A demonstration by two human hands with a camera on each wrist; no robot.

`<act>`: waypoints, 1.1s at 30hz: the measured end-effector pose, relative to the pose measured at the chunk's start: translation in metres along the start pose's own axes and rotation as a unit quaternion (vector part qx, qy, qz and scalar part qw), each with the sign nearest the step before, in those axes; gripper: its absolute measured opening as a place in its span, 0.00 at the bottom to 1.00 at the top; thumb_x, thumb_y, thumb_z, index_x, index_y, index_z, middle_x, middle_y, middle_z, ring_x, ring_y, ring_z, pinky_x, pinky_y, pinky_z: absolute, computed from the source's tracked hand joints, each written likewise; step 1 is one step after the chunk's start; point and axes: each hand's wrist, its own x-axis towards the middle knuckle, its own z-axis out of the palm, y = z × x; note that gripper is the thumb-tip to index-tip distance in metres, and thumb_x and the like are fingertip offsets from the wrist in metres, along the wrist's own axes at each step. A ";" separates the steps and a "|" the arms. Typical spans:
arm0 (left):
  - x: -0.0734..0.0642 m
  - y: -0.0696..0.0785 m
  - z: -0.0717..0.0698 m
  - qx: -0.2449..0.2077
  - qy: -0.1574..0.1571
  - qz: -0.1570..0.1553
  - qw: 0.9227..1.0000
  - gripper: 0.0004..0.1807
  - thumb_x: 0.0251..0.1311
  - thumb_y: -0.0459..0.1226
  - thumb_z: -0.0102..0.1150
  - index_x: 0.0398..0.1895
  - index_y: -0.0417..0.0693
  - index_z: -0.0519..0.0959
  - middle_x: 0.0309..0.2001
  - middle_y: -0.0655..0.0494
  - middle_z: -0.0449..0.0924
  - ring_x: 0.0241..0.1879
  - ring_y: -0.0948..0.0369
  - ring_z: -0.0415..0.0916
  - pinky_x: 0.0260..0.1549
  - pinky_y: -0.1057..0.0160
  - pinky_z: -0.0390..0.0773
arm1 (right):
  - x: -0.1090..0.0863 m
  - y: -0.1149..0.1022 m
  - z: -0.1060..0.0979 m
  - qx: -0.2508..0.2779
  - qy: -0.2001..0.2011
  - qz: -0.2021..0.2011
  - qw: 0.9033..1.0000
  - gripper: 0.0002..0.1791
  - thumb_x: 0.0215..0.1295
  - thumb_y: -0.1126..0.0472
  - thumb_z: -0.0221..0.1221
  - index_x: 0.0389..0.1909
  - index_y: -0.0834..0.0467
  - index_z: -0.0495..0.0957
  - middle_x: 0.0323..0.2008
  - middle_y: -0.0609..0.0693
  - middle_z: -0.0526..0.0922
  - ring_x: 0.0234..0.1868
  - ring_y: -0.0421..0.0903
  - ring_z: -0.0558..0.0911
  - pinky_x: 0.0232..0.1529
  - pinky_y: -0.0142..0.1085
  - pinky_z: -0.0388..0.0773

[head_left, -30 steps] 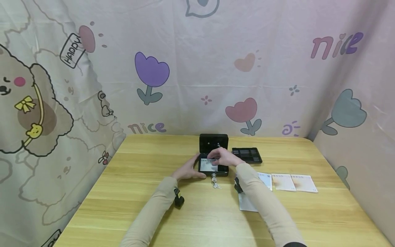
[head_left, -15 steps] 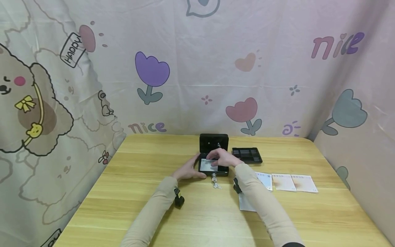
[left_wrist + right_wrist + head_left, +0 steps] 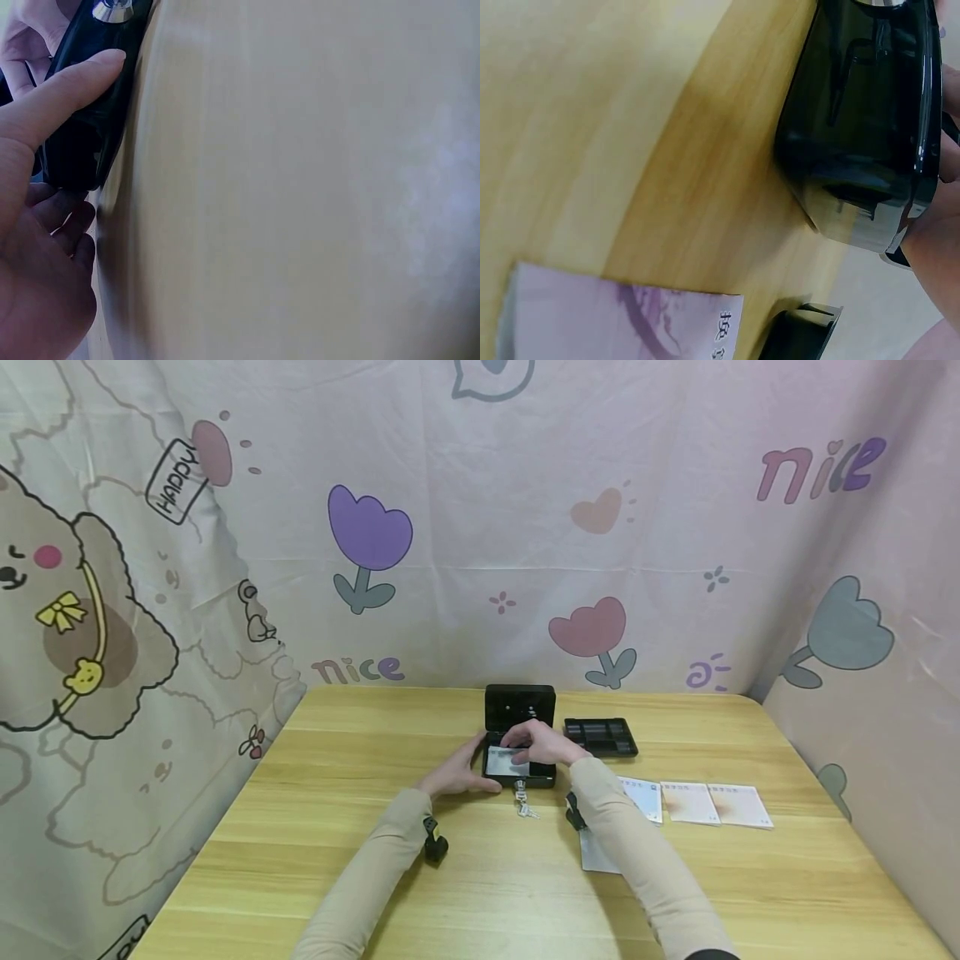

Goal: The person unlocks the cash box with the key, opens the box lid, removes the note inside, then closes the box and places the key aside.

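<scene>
Only the right hand (image 3: 549, 743) has moved noticeably over the last second, shifting slightly left with its sleeve (image 3: 645, 847); the left hand (image 3: 455, 774) stays put. Between them sits the black box (image 3: 536, 782), near the middle of the tabletop (image 3: 510, 893) towards its far edge, its lid (image 3: 519, 708) raised. A pale sheet (image 3: 506, 763) lies inside, and the right hand's thumb and forefinger, a little apart, reach down over it; whether they pinch it cannot be told. The left hand is clamped round the box's near left corner, thumb along the front wall, fingers against the left side. Keys (image 3: 522, 802) hang from the front and trail onto the tabletop.

Just beside the box, towards the tabletop's far right corner, stands a black compartment tray (image 3: 611, 739). Along the right half lie a bluish note (image 3: 645, 800) and two orange-tinted notes (image 3: 692, 803) in a row. Nearer the front edge, a grey sheet (image 3: 597, 853) is partly hidden by the sleeve. Printed cloth (image 3: 465, 527) hangs behind the far edge.
</scene>
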 end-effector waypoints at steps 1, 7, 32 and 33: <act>0.000 0.000 0.000 0.001 0.000 0.000 1.000 0.63 0.50 0.44 0.78 0.81 0.41 0.45 0.81 0.41 0.45 0.80 0.44 0.46 0.79 0.43 0.51 | 0.000 0.000 0.000 -0.002 0.000 0.000 1.000 0.17 0.62 0.70 0.66 0.53 0.61 0.82 0.56 0.58 0.85 0.60 0.56 0.82 0.63 0.51 0.80; 0.000 0.000 0.000 0.003 -0.001 0.002 1.000 0.63 0.50 0.45 0.78 0.81 0.41 0.44 0.82 0.41 0.44 0.80 0.44 0.46 0.79 0.43 0.51 | -0.001 -0.002 0.000 -0.006 -0.003 0.002 1.000 0.17 0.62 0.69 0.66 0.53 0.61 0.82 0.56 0.58 0.85 0.60 0.56 0.82 0.63 0.51 0.80; -0.002 0.001 0.000 -0.005 -0.001 0.003 1.000 0.63 0.51 0.44 0.77 0.82 0.43 0.44 0.82 0.41 0.43 0.81 0.44 0.45 0.80 0.43 0.51 | -0.001 -0.009 0.001 -0.019 -0.026 0.025 0.999 0.23 0.63 0.68 0.65 0.60 0.62 0.78 0.60 0.58 0.83 0.63 0.55 0.80 0.67 0.52 0.76; -0.002 0.001 0.000 -0.004 -0.002 0.002 1.000 0.63 0.51 0.44 0.77 0.82 0.43 0.43 0.82 0.42 0.43 0.81 0.45 0.44 0.80 0.43 0.51 | -0.001 -0.009 0.002 -0.018 -0.026 0.025 0.999 0.23 0.63 0.68 0.65 0.60 0.62 0.79 0.60 0.58 0.83 0.63 0.55 0.80 0.67 0.52 0.76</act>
